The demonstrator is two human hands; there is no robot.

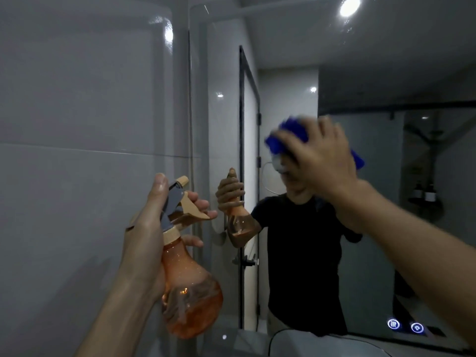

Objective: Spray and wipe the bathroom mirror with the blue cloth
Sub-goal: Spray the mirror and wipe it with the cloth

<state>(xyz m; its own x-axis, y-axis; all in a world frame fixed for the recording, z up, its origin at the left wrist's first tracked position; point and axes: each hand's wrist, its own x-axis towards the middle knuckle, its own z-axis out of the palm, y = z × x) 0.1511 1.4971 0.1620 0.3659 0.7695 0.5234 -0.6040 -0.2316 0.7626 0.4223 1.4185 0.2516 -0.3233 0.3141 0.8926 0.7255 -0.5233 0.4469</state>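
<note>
Mirror under right hand's blue cloth

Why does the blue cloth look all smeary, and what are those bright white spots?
Head view: the blue cloth and the right hand pressing it on the mirror are motion-blurred; the spray bottle in the left hand looks sharper. The white spots are ceiling light glare on mirror and glossy wall tiles. The room is dim.

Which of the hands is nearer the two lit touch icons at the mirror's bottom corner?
Right. The right hand presses the cloth above the icons; the left hand is farther left.
</note>
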